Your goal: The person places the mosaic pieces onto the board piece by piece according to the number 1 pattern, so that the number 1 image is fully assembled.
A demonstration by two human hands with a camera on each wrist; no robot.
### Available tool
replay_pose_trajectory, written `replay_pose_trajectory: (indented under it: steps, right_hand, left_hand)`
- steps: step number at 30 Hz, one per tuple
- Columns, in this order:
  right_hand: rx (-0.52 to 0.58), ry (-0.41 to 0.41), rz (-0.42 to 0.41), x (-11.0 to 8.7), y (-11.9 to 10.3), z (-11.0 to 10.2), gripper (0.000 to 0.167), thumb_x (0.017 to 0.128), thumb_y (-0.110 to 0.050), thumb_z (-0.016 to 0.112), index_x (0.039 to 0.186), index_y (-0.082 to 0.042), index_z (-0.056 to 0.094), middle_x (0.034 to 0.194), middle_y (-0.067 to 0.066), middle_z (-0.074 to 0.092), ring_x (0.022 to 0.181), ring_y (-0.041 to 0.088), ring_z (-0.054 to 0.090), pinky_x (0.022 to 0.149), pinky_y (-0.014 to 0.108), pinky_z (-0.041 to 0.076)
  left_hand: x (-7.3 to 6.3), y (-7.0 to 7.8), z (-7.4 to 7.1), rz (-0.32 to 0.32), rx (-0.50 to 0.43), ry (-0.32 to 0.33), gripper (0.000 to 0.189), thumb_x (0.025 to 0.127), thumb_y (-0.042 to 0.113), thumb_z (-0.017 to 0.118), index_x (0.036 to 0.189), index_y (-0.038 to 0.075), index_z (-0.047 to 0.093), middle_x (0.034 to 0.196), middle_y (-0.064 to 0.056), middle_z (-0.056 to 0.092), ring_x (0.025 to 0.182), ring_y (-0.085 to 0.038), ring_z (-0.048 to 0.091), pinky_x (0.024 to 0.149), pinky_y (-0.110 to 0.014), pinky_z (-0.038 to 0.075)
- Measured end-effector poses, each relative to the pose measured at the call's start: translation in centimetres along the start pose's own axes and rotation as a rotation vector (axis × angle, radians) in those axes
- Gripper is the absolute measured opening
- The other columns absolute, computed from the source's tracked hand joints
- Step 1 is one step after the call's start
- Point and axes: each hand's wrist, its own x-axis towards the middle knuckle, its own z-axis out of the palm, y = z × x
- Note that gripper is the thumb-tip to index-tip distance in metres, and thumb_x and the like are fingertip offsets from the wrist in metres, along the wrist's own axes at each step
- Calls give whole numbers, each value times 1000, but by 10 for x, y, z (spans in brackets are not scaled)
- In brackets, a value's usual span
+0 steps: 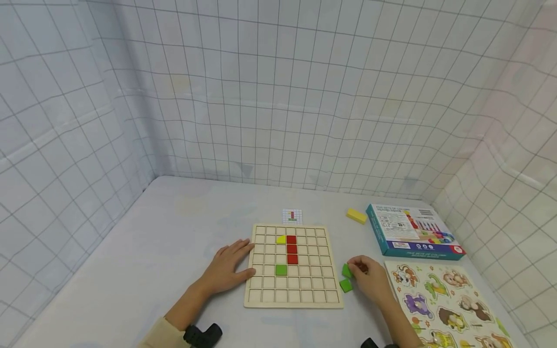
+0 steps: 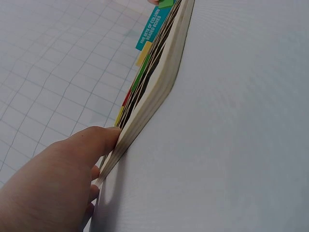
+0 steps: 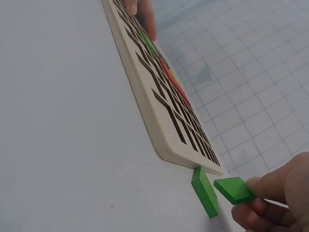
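A wooden grid board (image 1: 306,285) lies flat on the table. Set in its cells are a yellow piece (image 1: 281,239), a column of red squares (image 1: 292,249) and one green square (image 1: 281,270). My left hand (image 1: 228,267) rests at the board's left edge, fingers straight, thumb and fingertips touching the rim. On the right side, my right hand (image 1: 370,278) pinches a green square tile (image 3: 233,190) between thumb and fingers, tilted in the right wrist view. Another green tile (image 3: 204,192) lies beside the board's right edge, just under the held one.
A small pattern card (image 1: 292,216) sits behind the board. Farther right are a yellow block (image 1: 357,216) and a blue-edged toy box (image 1: 415,231). An animal puzzle board (image 1: 450,304) lies at the front right. A grid-patterned cloth (image 1: 278,96) rises behind the table.
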Motion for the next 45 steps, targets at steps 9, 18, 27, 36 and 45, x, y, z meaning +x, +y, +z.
replay_pose_trajectory:
  steps: [9,18,27,36,45]
  right_hand:
    - [63,21,-121,4,-11,12,7,94,-9,65,97,-5,70,86,0,66,80,14,58,70,24,48]
    - [144,-34,-251,6,-33,33,4,92,-6,67,94,-5,70,86,-1,65,77,13,57,68,25,47]
    - [197,-142,-314,6,-48,53,4,92,-8,67,94,-8,70,89,-2,65,75,11,56,67,23,48]
    - [200,-218,-382,5,-54,68,5,93,-8,66,95,-9,70,93,-1,65,74,10,57,65,22,48]
    - [169,-253,-399,5,-57,76,6,94,-7,65,96,-9,70,92,-2,65,73,10,55,65,23,48]
  left_hand:
    - [0,0,0,5,-1,14,69,92,44,62,145,4,46,150,-16,41,141,-37,29,111,-59,20]
    - [0,1,-1,13,-6,11,69,92,45,61,145,4,45,150,-16,40,142,-37,29,111,-59,20]
    - [-1,0,-1,11,-9,14,69,91,44,63,145,4,46,149,-16,41,141,-37,30,110,-59,21]
    - [1,0,0,16,-16,2,69,92,44,62,146,4,45,150,-16,40,142,-37,29,111,-59,19]
    - [0,0,-1,7,-5,-2,69,93,45,60,146,4,45,150,-17,40,142,-37,29,111,-59,19]
